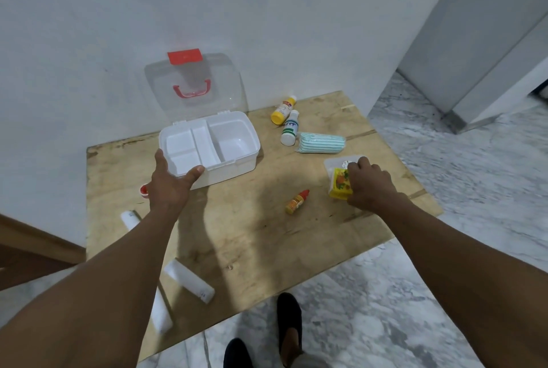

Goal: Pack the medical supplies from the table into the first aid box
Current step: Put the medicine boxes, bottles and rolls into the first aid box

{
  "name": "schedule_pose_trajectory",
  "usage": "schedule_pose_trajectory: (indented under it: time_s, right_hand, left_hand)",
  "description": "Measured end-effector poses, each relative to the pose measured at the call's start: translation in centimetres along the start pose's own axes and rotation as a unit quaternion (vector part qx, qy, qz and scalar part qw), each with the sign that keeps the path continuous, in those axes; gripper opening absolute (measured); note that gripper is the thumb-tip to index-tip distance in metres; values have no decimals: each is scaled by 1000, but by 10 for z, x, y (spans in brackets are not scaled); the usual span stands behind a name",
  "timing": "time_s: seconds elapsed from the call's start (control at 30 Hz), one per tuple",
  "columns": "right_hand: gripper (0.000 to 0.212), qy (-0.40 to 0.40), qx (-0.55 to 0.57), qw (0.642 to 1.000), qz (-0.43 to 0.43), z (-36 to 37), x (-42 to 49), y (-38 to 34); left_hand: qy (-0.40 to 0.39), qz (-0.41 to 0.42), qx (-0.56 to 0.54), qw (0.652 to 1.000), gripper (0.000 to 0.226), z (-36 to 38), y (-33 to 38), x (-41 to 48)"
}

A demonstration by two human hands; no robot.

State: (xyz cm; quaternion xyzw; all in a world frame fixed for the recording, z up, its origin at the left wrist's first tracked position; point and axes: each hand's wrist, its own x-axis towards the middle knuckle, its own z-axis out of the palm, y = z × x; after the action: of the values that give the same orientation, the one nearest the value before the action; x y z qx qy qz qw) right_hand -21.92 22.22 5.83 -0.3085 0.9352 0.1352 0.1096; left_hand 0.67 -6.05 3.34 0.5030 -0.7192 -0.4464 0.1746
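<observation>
At the table's right edge, the right hand point(370, 187) curls down over a yellow packet point(340, 184), fingers bent onto it w/ the fingertips hidden, so a full grip can't be confirmed; prob. the first pick. The packet lies on a pale plastic pouch point(333, 163), mostly covered. Left hand point(170, 179) is spread, thumb on the front rim of the first aid box point(209, 145), likely steadying it for loading. Box is open, clear lid point(195, 86) leaning back on the wall, compartments bare. Outward: small orange dropper bottle point(297, 201), striped roll point(321, 143), white bottle point(290, 128), yellow bottle point(283, 110). Near side: white tubes point(189, 281) partly under the left forearm; a small red-and-white thing point(144, 190) behind the wrist, unclear what.
</observation>
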Motion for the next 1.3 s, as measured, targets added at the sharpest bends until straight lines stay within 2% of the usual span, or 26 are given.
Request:
schedule_pose_trajectory:
  time_s: [0.2, 0.33, 0.47, 0.57, 0.7, 0.93, 1.13, 1.3]
  right_hand:
    - [80, 30, 113, 993, -8, -39, -6, -12]
    - [78, 66, 152, 984, -58, -69, -1, -29]
    - [75, 68, 206, 968, -126, -100, 21, -51]
    - [76, 68, 193, 962, -183, -120, 47, -72]
    - [81, 56, 121, 965, -227, -136, 85, -100]
    - [68, 23, 52, 956, -288, -141, 115, -135]
    - [57, 35, 42, 957, -286, -121, 128, -165]
    - [51, 122, 40, 962, -239, -87, 131, -192]
  left_hand:
    - [-4, -3, -2, 1000, 95, -3, 1, -1]
    - [-6, -4, -2, 1000, 93, -5, 4, -4]
    - [-8, 2, 4, 1000, 91, -7, 9, -6]
    - [-8, 10, -1, 1000, 89, -7, 8, -5]
    - [-5, -8, -9, 1000, 93, -6, 7, -4]
    - [-4, -28, 26, 999, 105, -6, 4, 6]
    - [11, -18, 23, 1000, 92, -3, 2, 6]
    - [15, 10, 19, 1000, 83, 0, 3, 5]
